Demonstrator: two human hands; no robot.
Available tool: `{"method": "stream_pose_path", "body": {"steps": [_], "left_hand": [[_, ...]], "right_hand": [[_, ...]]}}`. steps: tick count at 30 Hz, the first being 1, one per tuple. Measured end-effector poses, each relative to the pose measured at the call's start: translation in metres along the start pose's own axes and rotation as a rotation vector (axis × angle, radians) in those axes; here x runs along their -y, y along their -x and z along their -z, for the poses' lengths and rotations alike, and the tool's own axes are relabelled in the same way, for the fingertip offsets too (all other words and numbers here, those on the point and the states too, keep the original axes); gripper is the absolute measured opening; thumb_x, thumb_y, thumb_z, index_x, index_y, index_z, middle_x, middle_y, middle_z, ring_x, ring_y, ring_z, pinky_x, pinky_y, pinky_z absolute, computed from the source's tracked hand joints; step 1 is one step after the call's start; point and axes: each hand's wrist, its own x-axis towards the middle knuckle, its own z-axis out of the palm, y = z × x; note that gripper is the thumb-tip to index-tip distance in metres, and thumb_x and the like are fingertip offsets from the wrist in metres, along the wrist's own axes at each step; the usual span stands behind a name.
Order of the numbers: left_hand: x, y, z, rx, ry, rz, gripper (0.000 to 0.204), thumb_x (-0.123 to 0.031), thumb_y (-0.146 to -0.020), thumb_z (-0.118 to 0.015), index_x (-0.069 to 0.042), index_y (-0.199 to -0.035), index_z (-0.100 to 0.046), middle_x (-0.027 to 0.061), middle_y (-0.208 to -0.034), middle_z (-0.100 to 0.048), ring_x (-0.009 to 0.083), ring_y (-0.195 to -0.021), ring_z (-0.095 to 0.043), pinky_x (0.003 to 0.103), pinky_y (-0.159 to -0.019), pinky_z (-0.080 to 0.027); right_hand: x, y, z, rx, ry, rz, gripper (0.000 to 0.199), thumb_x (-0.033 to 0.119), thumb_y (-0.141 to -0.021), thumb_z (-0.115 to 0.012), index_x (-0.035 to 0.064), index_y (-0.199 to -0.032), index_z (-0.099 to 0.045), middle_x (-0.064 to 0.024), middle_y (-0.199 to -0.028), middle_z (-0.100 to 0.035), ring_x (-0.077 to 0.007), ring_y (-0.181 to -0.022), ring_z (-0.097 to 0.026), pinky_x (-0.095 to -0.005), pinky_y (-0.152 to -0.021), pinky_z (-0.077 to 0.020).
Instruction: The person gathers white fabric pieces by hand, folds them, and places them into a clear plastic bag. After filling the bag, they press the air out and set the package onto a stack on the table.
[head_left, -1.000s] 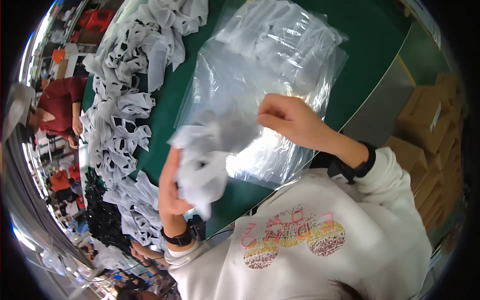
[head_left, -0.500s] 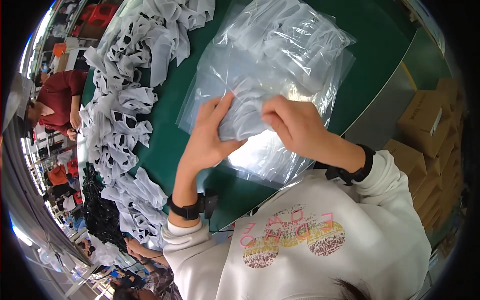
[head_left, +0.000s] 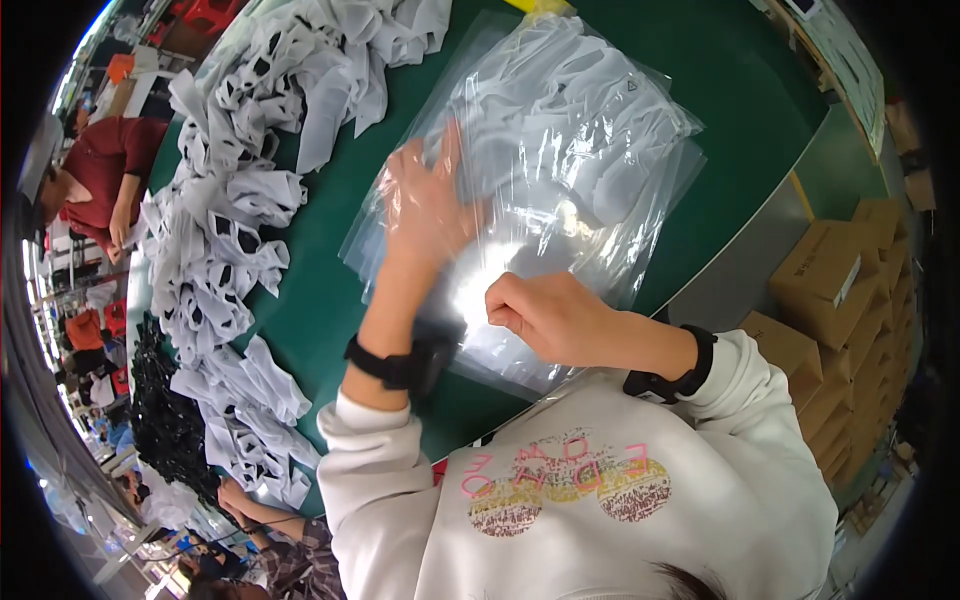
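Note:
A large clear plastic bag (head_left: 655, 250) lies on the green table, its far part filled with folded white thin sheet-like pieces (head_left: 560, 90). My left hand (head_left: 430, 205) is at the bag's left side, blurred by motion, fingers stretched and apart. Clear film seems to cover part of its fingers; whether it is inside the bag, I cannot tell. Above the near end of the bag, my right hand (head_left: 545, 315) is closed, its fingertips pinched where the shiny film shows. Other clear bags or sheets appear layered underneath.
White pieces with black openings (head_left: 240, 190) form a long pile along the table's left side. A black heap (head_left: 170, 410) lies below it. Two people work beyond the pile. Cardboard boxes (head_left: 820, 280) are stacked at right, and something yellow (head_left: 530, 6) shows at the far edge.
My left hand has let go of the white bundle and moved up along the bag. My right hand has drawn back toward my body. The view has shifted slightly.

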Motion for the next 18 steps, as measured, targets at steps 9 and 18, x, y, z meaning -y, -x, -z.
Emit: {"method": "stream_pose_path", "body": {"steps": [9,18], "left_hand": [[0.015,-0.008,-0.029,-0.286,0.175,-0.319,0.095,-0.042,-0.070,-0.077,-0.006,-0.146,-0.033,0.0297,-0.144,-0.032,0.0454,-0.131,-0.035,0.054,-0.106,-0.032],[0.013,0.010,-0.034,-0.393,0.288,-0.168,0.079,-0.037,-0.078,-0.072,-0.005,-0.142,-0.039,0.0259,-0.145,-0.033,0.0445,-0.131,-0.036,0.047,-0.105,-0.037]], "right_hand": [[-0.011,-0.008,0.016,0.208,0.049,-0.124,0.013,0.009,-0.090,-0.061,0.0053,-0.096,-0.050,-0.0125,-0.073,-0.061,-0.0331,-0.064,-0.061,-0.0378,-0.056,-0.0468],[-0.010,-0.023,0.018,0.398,0.249,-0.164,0.012,0.011,-0.088,-0.063,0.0041,-0.092,-0.054,-0.0138,-0.074,-0.061,-0.0322,-0.067,-0.062,-0.0375,-0.059,-0.0467]]}}
